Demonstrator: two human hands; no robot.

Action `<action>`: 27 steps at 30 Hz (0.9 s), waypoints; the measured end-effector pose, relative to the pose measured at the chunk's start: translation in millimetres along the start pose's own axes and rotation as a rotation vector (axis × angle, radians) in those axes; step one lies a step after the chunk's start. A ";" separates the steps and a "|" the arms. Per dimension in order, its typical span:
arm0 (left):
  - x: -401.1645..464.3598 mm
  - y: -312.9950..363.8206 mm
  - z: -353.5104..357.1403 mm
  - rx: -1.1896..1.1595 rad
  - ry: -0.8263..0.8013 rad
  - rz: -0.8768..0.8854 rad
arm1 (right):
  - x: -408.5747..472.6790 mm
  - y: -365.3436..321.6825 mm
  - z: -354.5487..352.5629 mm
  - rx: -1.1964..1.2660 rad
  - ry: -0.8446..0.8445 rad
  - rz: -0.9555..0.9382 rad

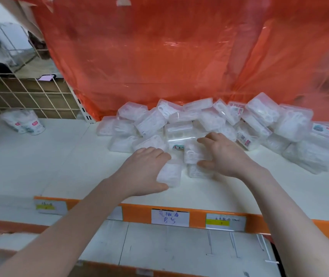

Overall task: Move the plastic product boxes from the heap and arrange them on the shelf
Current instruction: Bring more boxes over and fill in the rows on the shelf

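Orange sheeting (159,56) backs our white shelf (49,156), where the heap (209,124) lies. Our left hand (143,170) grips one box (169,173) thumb-under; our right hand (223,154) pinches another box (194,154), likely to pull both forward for lining up. One edge label (170,216) reads "85".

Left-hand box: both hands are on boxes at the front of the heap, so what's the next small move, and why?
Probably draw the box under the left hand toward the bare shelf on the left and set it down square. It already lies clear of the heap, while the right hand grips a box lying on another, so it can follow next.
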State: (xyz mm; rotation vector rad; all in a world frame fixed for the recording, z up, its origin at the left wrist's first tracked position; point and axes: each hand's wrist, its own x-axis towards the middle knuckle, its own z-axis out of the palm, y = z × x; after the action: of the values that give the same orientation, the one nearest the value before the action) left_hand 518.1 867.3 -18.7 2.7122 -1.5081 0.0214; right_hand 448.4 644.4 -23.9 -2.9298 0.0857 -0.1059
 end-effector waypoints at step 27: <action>-274.6 -138.5 -37.0 -0.041 0.186 -0.399 | -23.7 -271.7 16.1 0.062 0.163 -0.060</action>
State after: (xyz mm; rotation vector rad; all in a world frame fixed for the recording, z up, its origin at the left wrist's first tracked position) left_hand 491.1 1174.8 6.1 2.8302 -0.8939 0.2197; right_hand 439.7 914.6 15.7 -2.8570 0.0183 -0.3501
